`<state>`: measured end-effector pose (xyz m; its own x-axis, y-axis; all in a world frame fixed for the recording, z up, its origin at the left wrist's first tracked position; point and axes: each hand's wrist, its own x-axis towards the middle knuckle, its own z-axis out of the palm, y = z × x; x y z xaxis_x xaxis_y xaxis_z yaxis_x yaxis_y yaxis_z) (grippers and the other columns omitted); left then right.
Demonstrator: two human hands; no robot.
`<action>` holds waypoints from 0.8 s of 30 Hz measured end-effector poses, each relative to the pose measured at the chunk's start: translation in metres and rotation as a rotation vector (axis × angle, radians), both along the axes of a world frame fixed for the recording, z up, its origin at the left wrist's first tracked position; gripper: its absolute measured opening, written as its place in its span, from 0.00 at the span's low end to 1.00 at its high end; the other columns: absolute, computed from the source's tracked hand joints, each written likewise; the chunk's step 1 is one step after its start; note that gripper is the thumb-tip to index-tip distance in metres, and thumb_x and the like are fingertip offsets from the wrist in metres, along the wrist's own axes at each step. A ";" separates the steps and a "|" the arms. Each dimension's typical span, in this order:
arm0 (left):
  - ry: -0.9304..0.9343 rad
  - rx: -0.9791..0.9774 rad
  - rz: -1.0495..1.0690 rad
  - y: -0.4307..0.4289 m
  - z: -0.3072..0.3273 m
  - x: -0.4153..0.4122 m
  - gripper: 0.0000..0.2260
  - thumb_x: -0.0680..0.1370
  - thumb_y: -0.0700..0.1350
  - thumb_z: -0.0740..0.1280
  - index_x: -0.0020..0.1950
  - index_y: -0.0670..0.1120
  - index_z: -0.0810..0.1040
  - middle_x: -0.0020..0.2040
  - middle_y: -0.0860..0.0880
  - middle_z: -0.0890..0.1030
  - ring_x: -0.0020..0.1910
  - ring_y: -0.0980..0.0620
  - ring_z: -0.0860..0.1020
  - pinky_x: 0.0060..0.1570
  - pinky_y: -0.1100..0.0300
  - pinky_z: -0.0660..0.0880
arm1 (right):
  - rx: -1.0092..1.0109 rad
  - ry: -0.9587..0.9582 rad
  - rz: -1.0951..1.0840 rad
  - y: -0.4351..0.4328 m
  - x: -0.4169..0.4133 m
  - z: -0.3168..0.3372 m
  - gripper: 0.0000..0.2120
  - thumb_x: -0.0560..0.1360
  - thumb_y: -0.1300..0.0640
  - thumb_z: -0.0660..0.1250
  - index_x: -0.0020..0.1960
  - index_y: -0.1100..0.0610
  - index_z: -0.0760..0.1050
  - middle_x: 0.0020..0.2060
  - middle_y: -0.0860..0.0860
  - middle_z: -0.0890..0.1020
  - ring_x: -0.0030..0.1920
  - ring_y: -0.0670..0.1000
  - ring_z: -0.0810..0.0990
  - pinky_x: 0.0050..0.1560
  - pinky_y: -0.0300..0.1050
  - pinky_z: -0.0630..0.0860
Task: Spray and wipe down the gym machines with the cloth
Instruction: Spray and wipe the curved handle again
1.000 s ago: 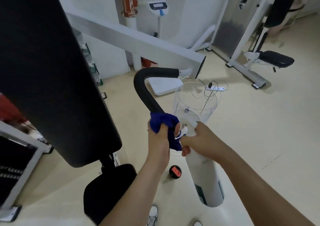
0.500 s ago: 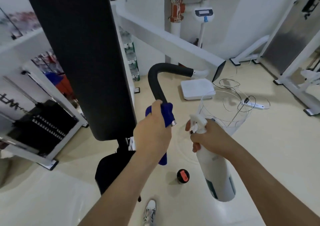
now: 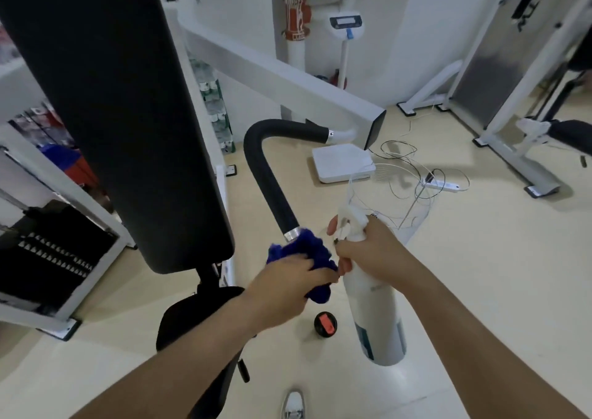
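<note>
1. Left hand point(image 3: 288, 285): fingers clenched around a bunched deep-blue fluffy cloth point(image 3: 307, 252). The forearm enters from the lower edge of the view.
2. The cloth sits at the lower end of the curved, black foam-covered handle bar point(image 3: 266, 175), touching its chrome collar point(image 3: 292, 233). The bar's tip below the collar is hidden by the cloth.
3. The handle bar rises from the cloth, bends to the right and joins a white square-section machine arm point(image 3: 288, 88).
4. Right hand point(image 3: 371, 252): grasping the neck of a tall white plastic spray bottle point(image 3: 374, 316), just right of the cloth. The bottle is held trigger head up, body hanging below the hand. One fingertip lies in front of the trigger; whether it presses cannot be told.
5. Long black padded backrest point(image 3: 121, 114), upright at the left, with the black padded seat point(image 3: 189, 316) beneath it, partly covered by the left forearm.
6. Cream floor point(image 3: 480, 290): carries a small round black cap with an orange-red top point(image 3: 325, 323), seen between the left forearm and the bottle.
7. Farther back on the floor: a flat white weighing-scale platform point(image 3: 344, 167) below the end of the machine arm, and a white power strip point(image 3: 442, 185) among loose cables to its right.
8. White shoe point(image 3: 293, 404) at the lower edge of the view.
</note>
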<state>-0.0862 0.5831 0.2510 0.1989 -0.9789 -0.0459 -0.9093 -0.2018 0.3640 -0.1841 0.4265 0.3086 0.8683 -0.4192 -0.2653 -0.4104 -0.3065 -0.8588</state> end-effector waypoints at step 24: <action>0.581 -0.435 0.539 -0.143 0.078 0.055 0.12 0.75 0.43 0.68 0.57 0.54 0.75 0.45 0.58 0.78 0.42 0.55 0.78 0.34 0.62 0.72 | 0.200 -0.220 -0.477 -0.071 -0.015 0.022 0.15 0.72 0.69 0.64 0.49 0.49 0.75 0.26 0.55 0.80 0.31 0.52 0.81 0.35 0.41 0.77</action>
<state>-0.0312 0.4400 0.3287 0.6966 -0.7141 0.0699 -0.3801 -0.2846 0.8801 -0.1996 0.3553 0.3306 0.6386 -0.7392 -0.2140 -0.2681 0.0470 -0.9622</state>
